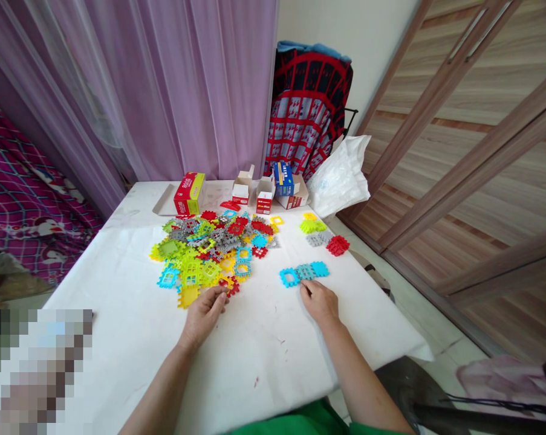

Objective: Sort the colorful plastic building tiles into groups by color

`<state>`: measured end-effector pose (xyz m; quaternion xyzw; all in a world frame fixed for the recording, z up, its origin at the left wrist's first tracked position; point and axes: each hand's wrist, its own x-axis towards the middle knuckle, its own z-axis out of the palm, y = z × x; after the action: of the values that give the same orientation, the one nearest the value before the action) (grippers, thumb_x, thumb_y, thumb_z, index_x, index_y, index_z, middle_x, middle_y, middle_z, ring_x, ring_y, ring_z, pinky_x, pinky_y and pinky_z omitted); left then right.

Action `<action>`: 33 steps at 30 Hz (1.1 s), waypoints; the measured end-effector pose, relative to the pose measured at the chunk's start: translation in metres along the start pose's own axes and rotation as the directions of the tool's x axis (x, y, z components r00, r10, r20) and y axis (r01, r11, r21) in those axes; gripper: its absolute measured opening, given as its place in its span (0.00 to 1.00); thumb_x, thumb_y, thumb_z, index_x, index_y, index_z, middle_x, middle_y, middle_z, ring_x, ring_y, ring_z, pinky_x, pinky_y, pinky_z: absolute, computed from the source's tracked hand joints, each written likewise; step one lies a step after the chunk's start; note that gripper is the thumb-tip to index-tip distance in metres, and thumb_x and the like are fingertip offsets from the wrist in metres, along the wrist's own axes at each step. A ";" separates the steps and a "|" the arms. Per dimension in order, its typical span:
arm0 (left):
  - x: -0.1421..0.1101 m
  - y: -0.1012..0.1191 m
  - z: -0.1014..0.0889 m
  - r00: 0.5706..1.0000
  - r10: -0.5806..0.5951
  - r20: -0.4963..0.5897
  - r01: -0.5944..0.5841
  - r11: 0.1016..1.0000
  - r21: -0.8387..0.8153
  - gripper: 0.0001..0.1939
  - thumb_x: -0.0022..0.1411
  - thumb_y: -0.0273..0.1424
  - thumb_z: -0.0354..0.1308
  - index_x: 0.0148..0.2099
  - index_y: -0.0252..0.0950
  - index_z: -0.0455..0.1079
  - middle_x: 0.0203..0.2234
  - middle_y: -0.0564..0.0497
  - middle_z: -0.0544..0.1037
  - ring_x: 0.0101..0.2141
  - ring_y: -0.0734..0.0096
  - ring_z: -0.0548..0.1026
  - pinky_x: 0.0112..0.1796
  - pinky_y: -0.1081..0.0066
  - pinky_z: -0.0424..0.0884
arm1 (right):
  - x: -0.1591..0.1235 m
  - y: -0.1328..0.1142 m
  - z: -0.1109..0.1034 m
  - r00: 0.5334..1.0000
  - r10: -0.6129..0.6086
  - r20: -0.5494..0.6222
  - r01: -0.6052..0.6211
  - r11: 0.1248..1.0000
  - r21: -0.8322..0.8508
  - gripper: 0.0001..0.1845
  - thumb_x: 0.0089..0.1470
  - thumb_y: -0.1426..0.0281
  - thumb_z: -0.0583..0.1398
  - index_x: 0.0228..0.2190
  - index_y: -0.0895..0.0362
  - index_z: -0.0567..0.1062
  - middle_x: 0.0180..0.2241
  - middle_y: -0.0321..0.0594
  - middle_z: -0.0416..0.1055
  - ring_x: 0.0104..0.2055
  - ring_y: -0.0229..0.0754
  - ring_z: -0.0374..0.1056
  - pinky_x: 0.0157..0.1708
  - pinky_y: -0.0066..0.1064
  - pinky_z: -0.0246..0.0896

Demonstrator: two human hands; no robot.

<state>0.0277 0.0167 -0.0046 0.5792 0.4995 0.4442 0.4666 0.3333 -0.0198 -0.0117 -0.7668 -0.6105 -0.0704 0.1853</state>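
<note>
White covers the wide table point(263, 356), with a crumpled bag point(340, 178) at its far right and a red-and-green box point(190, 193) at its far left. The heap of notched plastic pieces point(213, 241) sprawls left of centre, grey, lime, yellow, red and blue together. At its near edge is the left hand point(202, 311), fingers curled inward with only a slight opening, next to a red piece point(233, 287); whether they grip anything, I cannot tell. The right hand point(321, 302) is the nearer one to the blue row of pieces point(306, 273), which lies flat just beyond its fingertips, long axis running left to right, right end a little farther off. Those fingers are bunched almost closed at the row's near edge; whether they pinch it is unclear. Farther right sit smaller groups: yellow-green point(313, 226), grey point(317, 240) and red point(337, 246).
</note>
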 end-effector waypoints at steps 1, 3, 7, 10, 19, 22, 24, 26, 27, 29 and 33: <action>0.000 0.000 0.000 1.000 0.001 0.000 -0.001 1.000 0.000 0.20 0.53 0.48 0.58 0.38 0.36 0.73 0.22 0.52 0.76 0.23 0.73 0.73 0.25 0.72 0.71 | 0.000 0.000 -0.001 1.000 0.003 0.005 -0.003 1.000 -0.002 0.14 0.54 0.69 0.54 0.34 0.50 0.80 0.33 0.36 0.78 0.31 0.38 0.68 0.30 0.26 0.54; 0.000 0.000 0.000 1.000 0.001 0.000 -0.001 1.000 0.003 0.20 0.53 0.48 0.58 0.38 0.36 0.73 0.22 0.53 0.76 0.22 0.73 0.73 0.25 0.72 0.71 | 0.000 -0.001 -0.001 1.000 0.008 0.009 -0.008 1.000 -0.001 0.14 0.55 0.68 0.54 0.34 0.50 0.80 0.33 0.36 0.77 0.32 0.38 0.68 0.30 0.25 0.54; 0.000 -0.002 0.000 1.000 -0.003 -0.005 0.003 1.000 0.007 0.21 0.53 0.48 0.58 0.38 0.36 0.73 0.23 0.52 0.76 0.22 0.73 0.73 0.25 0.72 0.71 | 0.000 -0.002 -0.001 1.000 0.019 0.012 -0.019 1.000 0.004 0.14 0.55 0.68 0.54 0.35 0.50 0.80 0.33 0.36 0.77 0.32 0.38 0.68 0.30 0.25 0.55; 0.000 -0.002 0.000 1.000 -0.009 -0.004 0.009 1.000 0.003 0.21 0.53 0.48 0.58 0.39 0.36 0.73 0.23 0.52 0.76 0.23 0.73 0.73 0.26 0.72 0.72 | 0.001 -0.002 0.000 1.000 0.017 0.016 -0.017 1.000 -0.005 0.14 0.55 0.68 0.54 0.34 0.49 0.80 0.33 0.36 0.77 0.32 0.39 0.68 0.30 0.26 0.55; 0.000 0.000 0.002 1.000 0.005 -0.011 -0.005 1.000 0.011 0.19 0.53 0.47 0.57 0.38 0.36 0.73 0.23 0.53 0.76 0.22 0.73 0.72 0.25 0.72 0.71 | -0.001 0.001 0.002 0.994 0.007 -0.105 0.001 0.997 0.081 0.16 0.56 0.69 0.52 0.33 0.52 0.80 0.34 0.38 0.78 0.33 0.40 0.71 0.31 0.26 0.58; -0.001 0.001 0.002 1.000 0.016 -0.014 -0.016 0.999 0.028 0.19 0.54 0.46 0.56 0.38 0.36 0.73 0.23 0.52 0.76 0.23 0.73 0.73 0.25 0.72 0.71 | -0.002 -0.003 0.006 0.985 -0.068 -0.156 0.089 0.987 0.133 0.16 0.56 0.70 0.51 0.33 0.54 0.80 0.33 0.40 0.78 0.34 0.40 0.71 0.34 0.26 0.60; -0.001 0.001 0.002 1.000 0.018 -0.006 -0.018 0.999 0.049 0.18 0.55 0.45 0.55 0.38 0.36 0.73 0.23 0.52 0.76 0.23 0.73 0.73 0.25 0.73 0.70 | -0.004 -0.011 0.008 0.970 -0.173 -0.170 0.201 0.965 0.166 0.17 0.57 0.71 0.51 0.34 0.54 0.80 0.32 0.40 0.78 0.34 0.39 0.71 0.35 0.26 0.60; -0.002 -0.001 0.002 1.000 0.026 0.001 -0.026 0.996 0.085 0.18 0.56 0.45 0.55 0.39 0.36 0.73 0.23 0.52 0.76 0.23 0.72 0.73 0.26 0.73 0.70 | -0.007 -0.026 0.009 0.941 -0.293 -0.170 0.323 0.928 0.186 0.16 0.58 0.71 0.51 0.34 0.54 0.79 0.30 0.40 0.77 0.33 0.38 0.71 0.36 0.26 0.60; -0.002 -0.002 0.002 0.999 0.033 0.004 -0.033 0.993 0.113 0.17 0.56 0.44 0.54 0.39 0.37 0.73 0.23 0.52 0.77 0.23 0.72 0.73 0.26 0.73 0.69 | -0.008 -0.034 0.009 0.922 -0.351 -0.161 0.379 0.906 0.191 0.16 0.58 0.72 0.51 0.34 0.54 0.79 0.29 0.39 0.76 0.33 0.38 0.70 0.36 0.26 0.60; -0.003 -0.003 0.002 0.999 0.051 0.008 -0.052 0.980 0.191 0.15 0.57 0.42 0.54 0.39 0.39 0.74 0.23 0.53 0.77 0.23 0.71 0.73 0.27 0.73 0.69 | -0.009 -0.054 0.010 0.882 -0.451 -0.139 0.471 0.859 0.200 0.15 0.58 0.72 0.51 0.34 0.54 0.79 0.28 0.39 0.74 0.32 0.39 0.69 0.37 0.27 0.60; -0.006 -0.003 0.002 0.995 0.089 0.038 -0.097 0.937 0.337 0.11 0.58 0.38 0.54 0.38 0.41 0.74 0.25 0.53 0.79 0.26 0.69 0.76 0.29 0.74 0.68 | 0.004 -0.090 0.014 0.824 -0.549 -0.141 0.566 0.790 0.234 0.15 0.57 0.71 0.54 0.44 0.55 0.76 0.41 0.44 0.74 0.44 0.44 0.66 0.46 0.33 0.59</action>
<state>0.0289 0.0107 -0.0086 0.6784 0.5353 0.3670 0.3442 0.2463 0.0060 -0.0049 -0.5180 -0.8066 -0.0645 0.2772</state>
